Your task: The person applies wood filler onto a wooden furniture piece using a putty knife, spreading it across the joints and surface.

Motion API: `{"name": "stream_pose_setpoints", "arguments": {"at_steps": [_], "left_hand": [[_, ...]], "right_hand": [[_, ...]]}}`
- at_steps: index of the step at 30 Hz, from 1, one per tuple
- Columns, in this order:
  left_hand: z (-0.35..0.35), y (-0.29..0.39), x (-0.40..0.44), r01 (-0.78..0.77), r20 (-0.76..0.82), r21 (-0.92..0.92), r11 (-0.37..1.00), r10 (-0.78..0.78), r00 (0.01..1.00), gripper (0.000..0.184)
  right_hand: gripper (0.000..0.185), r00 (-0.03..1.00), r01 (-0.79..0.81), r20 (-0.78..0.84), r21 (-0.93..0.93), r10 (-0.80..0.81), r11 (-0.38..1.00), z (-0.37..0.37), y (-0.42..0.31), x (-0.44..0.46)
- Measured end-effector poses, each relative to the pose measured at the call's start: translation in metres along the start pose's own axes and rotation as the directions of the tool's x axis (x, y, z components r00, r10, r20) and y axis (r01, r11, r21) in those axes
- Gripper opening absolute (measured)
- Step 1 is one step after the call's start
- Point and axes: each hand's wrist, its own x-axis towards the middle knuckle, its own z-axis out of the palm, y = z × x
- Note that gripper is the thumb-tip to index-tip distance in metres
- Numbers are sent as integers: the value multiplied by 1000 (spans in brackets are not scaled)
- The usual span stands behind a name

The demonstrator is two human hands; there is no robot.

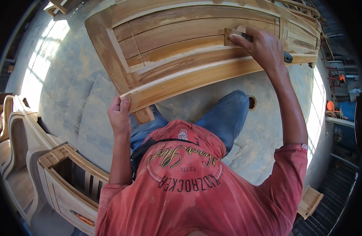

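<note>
A large panelled wooden furniture frame (165,88) stretches across the upper part of the head view, tilted in front of my knees. Some of its boards look darker and wet, others pale. My left hand (120,110) is closed around the frame's near left corner, thumb on top. In my right hand (265,47) is a paintbrush, its bristles (229,36) resting against the panel's inner boards. The brush's dark handle end (288,58) sticks out behind the hand. Beside my knee stands a round container (252,102) with a dark inside.
Curved wooden furniture parts (21,157) stand at the left. Near them is a slatted wooden piece (67,188) bearing an orange-handled tool (83,217). A small wooden block-like piece (310,202) lies at lower right. Orange items and clutter line the right edge. The floor (70,74) is concrete.
</note>
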Motion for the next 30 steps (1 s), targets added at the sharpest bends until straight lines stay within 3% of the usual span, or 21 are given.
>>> {"name": "stream_pose_setpoints", "arguments": {"at_steps": [2,4,7,8,11,12,14,22,30], "left_hand": [[0,0,-1,-10,-18,-1,1000,10,1000,28],[0,0,0,-32,9,-30,999,32,999,28],[0,-4,3,-77,-8,14,997,77,997,27],[1,-1,2,-88,-9,31,996,88,996,28],[2,2,3,-88,-33,26,996,89,995,30],[3,1,3,-103,-18,10,995,104,994,32],[2,2,2,-87,-26,-9,996,87,996,33],[4,5,1,-69,-2,-171,983,70,998,38],[3,1,1,-70,-12,-173,982,69,998,39]], "right_hand": [[59,999,-36,35,-19,37,999,-3,7,0],[56,984,-118,113,-159,137,980,-13,21,-2],[49,989,-130,54,-118,137,985,-30,23,0],[49,994,-87,57,-105,94,991,-34,11,8],[44,958,278,43,113,-284,954,-68,-47,38],[43,921,380,20,178,-390,907,-77,-66,45],[28,780,619,19,129,-626,775,-78,-100,66],[19,631,735,71,264,-772,625,-54,-178,115],[18,475,782,101,407,-874,472,-54,-179,136]]}}
